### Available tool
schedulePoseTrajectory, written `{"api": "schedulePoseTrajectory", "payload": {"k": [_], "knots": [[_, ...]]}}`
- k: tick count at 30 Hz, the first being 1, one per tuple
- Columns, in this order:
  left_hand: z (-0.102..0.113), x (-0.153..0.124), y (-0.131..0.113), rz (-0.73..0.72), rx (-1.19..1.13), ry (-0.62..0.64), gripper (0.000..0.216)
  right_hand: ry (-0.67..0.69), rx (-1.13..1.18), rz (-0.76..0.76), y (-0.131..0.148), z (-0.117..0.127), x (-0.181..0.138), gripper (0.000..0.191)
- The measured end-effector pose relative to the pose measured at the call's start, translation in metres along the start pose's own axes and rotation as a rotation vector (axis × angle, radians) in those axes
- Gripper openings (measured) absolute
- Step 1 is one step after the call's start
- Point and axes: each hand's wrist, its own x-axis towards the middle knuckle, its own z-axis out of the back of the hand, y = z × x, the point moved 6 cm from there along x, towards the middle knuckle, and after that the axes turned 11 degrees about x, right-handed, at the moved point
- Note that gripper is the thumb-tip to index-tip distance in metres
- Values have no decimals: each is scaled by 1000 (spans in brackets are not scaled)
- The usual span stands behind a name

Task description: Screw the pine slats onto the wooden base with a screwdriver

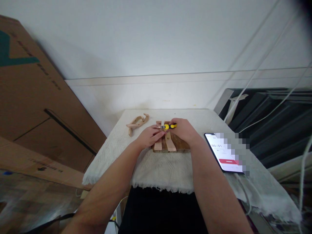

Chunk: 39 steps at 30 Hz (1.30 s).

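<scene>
A small wooden assembly (pixel 170 144) of light slats on a darker board lies in the middle of the cloth-covered table (pixel 156 169). My right hand (pixel 185 130) is wrapped round a yellow and black screwdriver (pixel 168 126), held sideways over the slats with its tip pointing left. My left hand (pixel 148 136) rests on the left slat, its fingers pinched at the screwdriver's tip; whatever they pinch is too small to name.
Loose curved wooden pieces (pixel 136 123) lie at the table's far left. A phone (pixel 225 152) with a lit screen rests on the right side. A large cardboard box (pixel 31 97) leans on the left. White cables (pixel 258 68) and dark panels are on the right.
</scene>
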Motion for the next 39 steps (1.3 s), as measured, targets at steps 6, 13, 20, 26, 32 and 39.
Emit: {"api": "schedulePoseTrajectory", "payload": {"k": [6, 13, 20, 26, 32, 39], "knots": [[2, 0, -1, 33, -12, 4, 44, -113, 116, -50, -5, 15, -2, 13], [2, -2, 0, 36, 6, -7, 41, -169, 673, -63, 0, 26, -10, 19], [2, 0, -1, -59, -26, -96, 40, -403, 1000, 21, -2, 37, -5, 26], [0, -1, 3, -53, 16, -94, 37, -665, 695, 85, -8, 47, -10, 32], [-2, 0, -1, -22, 9, 12, 38, -724, 346, 108, 3, 53, -21, 27], [-1, 1, -3, -1, -36, 40, 38, -624, 275, 122, 6, 46, -15, 29]]}}
